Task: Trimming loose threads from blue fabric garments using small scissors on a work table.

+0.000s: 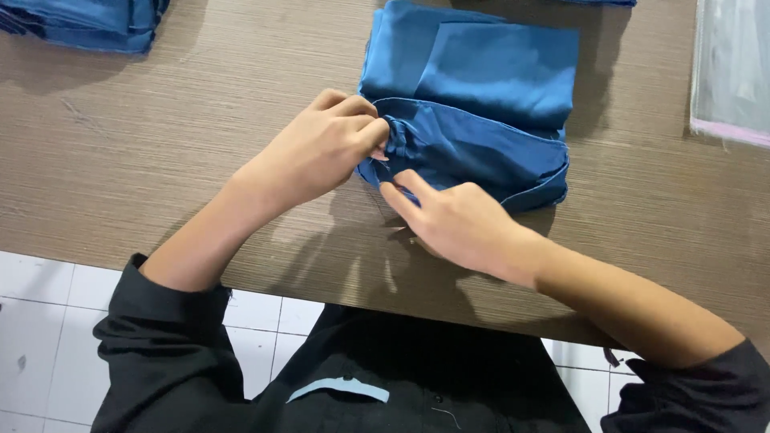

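A broad wooden table with a fine, brown, streaked grain fills most of the view, and pale square floor tiles are seen below its near edge. Black, matte long sleeves are pushed up over both forearms.

A folded blue garment of smooth, slightly glossy woven cloth is laid on the table at the middle of the far side, roughly rectangular, with layered flaps and a stitched hem along its near edge. A second stack of blue cloth is cut off at the upper left corner, well apart from it. A clear, shiny plastic bag with a pinkish strip along its near edge is seen at the upper right.

The left hand is curled at the garment's near left corner, its fingertips pinched closed on a bunched, gathered fold of the fabric. The right hand is held just beside it, fingers loosely bent and partly spread, the forefinger extended and touching the cloth's edge; nothing is gripped by it.
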